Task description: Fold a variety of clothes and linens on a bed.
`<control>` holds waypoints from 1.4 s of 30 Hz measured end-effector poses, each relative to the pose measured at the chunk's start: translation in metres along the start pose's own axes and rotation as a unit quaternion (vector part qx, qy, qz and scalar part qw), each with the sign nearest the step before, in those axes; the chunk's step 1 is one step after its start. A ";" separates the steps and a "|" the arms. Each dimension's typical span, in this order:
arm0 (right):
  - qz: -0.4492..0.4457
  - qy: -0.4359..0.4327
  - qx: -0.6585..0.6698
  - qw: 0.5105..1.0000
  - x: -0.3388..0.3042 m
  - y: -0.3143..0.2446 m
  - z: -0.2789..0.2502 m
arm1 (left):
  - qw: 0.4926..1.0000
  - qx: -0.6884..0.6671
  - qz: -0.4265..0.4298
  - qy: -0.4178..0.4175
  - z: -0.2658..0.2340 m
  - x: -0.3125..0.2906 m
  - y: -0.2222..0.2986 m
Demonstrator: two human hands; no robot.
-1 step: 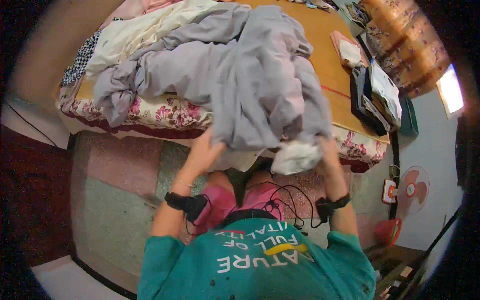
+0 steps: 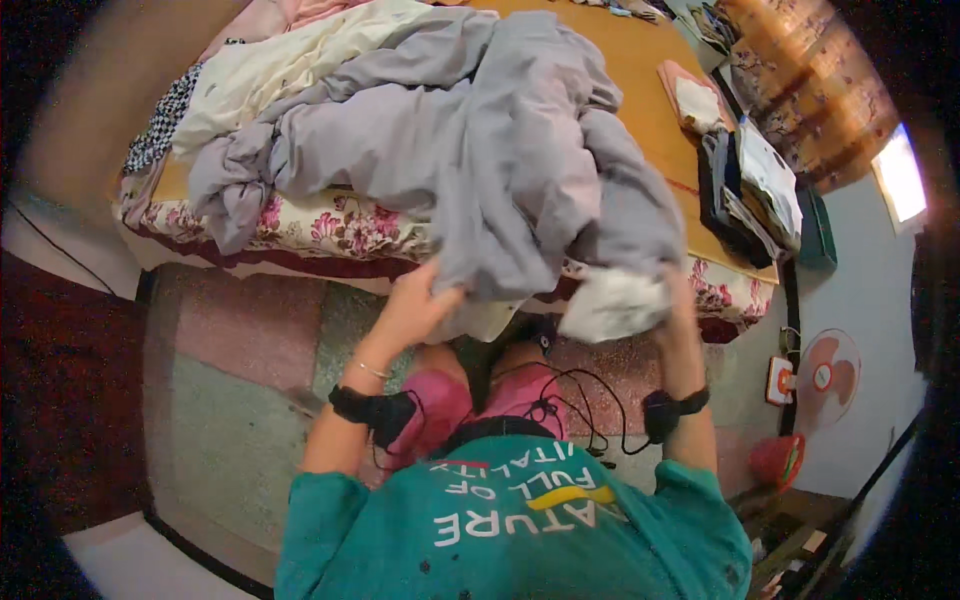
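A large, rumpled grey cloth (image 2: 520, 150) lies across the bed and hangs over its near edge. My left hand (image 2: 425, 300) pinches the cloth's near edge between thumb and fingers. To the right, my right hand (image 2: 680, 300) grips the near right corner; motion blurs it and the fabric partly hides its fingers. A bunched white piece (image 2: 615, 305) hangs beside my right hand, and I cannot tell whether it belongs to the grey cloth. Between the hands the grey fabric sags in long folds.
The bed (image 2: 655, 110) has a mustard top and a floral side. A cream cloth (image 2: 260, 90) and a black-and-white checked cloth (image 2: 165, 120) lie at left. Folded clothes (image 2: 765, 180) are stacked at right. A fan (image 2: 830, 375) stands right; black cables (image 2: 600, 400) hang near my legs.
My right hand has moved a little to the right, drawing the cloth's corner and the white piece with it. My left hand has shifted slightly right, still holding the edge.
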State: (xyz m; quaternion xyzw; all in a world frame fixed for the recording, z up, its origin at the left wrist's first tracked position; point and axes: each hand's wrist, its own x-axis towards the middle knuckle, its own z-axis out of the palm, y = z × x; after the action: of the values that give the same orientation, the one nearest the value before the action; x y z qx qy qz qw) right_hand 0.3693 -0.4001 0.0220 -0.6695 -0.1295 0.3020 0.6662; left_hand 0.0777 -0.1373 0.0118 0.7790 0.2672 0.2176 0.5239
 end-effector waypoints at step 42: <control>-0.104 0.239 -0.082 0.962 -0.129 -0.030 -0.180 | 0.950 -0.170 -0.260 0.012 -0.051 0.122 -0.049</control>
State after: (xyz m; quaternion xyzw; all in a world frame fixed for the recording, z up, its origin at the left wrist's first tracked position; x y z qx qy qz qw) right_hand 0.3790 -0.6181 0.0684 -0.7574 -0.0599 0.0506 0.6483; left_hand 0.1298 -0.0081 -0.0082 0.5792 0.4259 0.1254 0.6836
